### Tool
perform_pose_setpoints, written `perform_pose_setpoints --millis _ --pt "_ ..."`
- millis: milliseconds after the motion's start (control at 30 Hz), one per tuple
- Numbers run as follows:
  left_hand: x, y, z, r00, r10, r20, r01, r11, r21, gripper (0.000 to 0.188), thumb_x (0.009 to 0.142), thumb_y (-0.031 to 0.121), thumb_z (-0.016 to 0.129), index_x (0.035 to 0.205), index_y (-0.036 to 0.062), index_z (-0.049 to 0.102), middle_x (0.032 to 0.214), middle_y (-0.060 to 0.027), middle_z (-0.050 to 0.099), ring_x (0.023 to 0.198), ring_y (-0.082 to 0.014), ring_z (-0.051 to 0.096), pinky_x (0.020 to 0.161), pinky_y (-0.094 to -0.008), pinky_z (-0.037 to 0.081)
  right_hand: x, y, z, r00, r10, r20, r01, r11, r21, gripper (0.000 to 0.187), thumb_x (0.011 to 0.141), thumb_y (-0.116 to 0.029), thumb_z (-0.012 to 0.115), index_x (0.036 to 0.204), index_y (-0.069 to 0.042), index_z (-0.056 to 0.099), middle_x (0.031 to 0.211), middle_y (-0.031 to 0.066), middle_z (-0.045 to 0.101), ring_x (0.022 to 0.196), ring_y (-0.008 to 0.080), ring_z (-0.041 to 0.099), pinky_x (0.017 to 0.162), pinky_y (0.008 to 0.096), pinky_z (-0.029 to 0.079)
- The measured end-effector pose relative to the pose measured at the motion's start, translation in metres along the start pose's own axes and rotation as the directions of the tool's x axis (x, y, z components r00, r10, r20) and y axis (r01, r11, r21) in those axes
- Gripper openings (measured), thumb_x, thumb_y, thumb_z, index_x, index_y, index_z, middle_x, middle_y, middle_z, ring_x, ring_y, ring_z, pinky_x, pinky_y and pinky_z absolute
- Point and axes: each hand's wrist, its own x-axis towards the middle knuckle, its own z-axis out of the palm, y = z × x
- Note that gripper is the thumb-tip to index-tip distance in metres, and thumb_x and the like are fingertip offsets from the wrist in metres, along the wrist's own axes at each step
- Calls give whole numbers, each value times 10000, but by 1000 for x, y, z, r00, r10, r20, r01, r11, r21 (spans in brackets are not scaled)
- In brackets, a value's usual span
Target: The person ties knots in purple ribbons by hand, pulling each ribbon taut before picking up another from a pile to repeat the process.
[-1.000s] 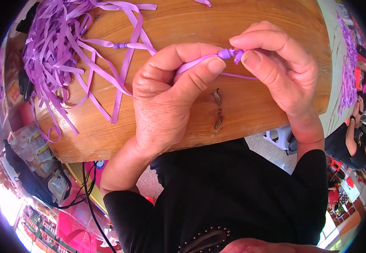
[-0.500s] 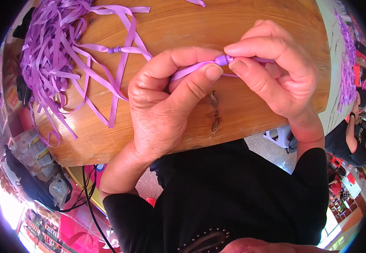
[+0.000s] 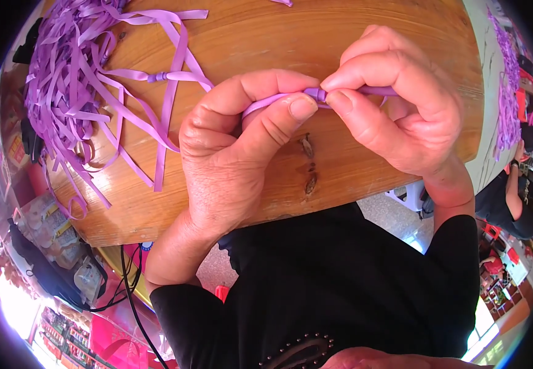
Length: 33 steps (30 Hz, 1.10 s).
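Note:
Over the wooden table, my left hand [image 3: 229, 138] pinches a purple ribbon [image 3: 259, 106] between thumb and forefinger, right by a small purple plastic fitting [image 3: 314, 94]. On the other side of that fitting, my right hand [image 3: 405, 98] is closed, its thumb and forefinger tips pressed at the fitting's right end. More ribbon runs out behind the right fingers. The fingertips partly cover the fitting, so I cannot tell whether its two parts are locked together.
A heap of purple ribbons [image 3: 70, 92] covers the table's [image 3: 266, 37] left side. One ribbon there carries a similar purple fitting [image 3: 156, 77]. Black cables [image 3: 125, 289] hang below the table edge. A person in dark clothes [image 3: 506, 206] is at the far right.
Both hands have shifted slightly left with the ribbon. The fitting's right end now sits closer against the right fingertips, and the fitting has turned a little.

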Motion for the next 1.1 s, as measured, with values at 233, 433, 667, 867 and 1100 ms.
perform_pose_setpoints --millis 233,433,667,867,1100 --pt "0 -4 -4 994 -96 60 101 992 -76 190 852 44 602 1031 -17 594 710 14 539 525 -46 348 478 -188 265 0 2 2 1000 -9 8 10 999 -48 124 720 115 586 813 33 583 737 77 534 600 101 456 493 203 315" --pt "2 -6 -5 991 -111 70 120 982 -144 195 854 47 594 1038 -19 591 721 -14 564 521 -53 337 477 -192 257 2 -4 7 1000 -6 -6 5 990 -143 122 724 102 603 822 32 585 728 76 530 599 103 463 489 208 328" --pt "2 -5 -3 996 -86 33 91 980 -180 189 858 73 599 1029 -7 595 711 -10 552 508 -54 316 467 -199 247 4 -2 -4 1000 3 20 0 990 -138 170 757 90 613 921 48 598 813 109 564 670 125 519 574 213 412" --pt "4 -11 -10 995 -42 88 59 977 -204 173 868 91 593 1016 1 599 646 23 478 503 -51 288 467 -207 231 7 -2 -10 981 -69 179 94 987 -134 288 774 -36 673 1031 66 590 874 125 593 740 164 553 646 235 441" --pt "2 -7 -4 996 -82 33 87 977 -195 180 867 108 601 1015 4 603 625 42 455 502 -48 283 472 -208 228 -2 14 -6 996 -83 21 82 996 35 276 739 -15 700 983 45 586 870 130 600 744 175 560 626 249 444"
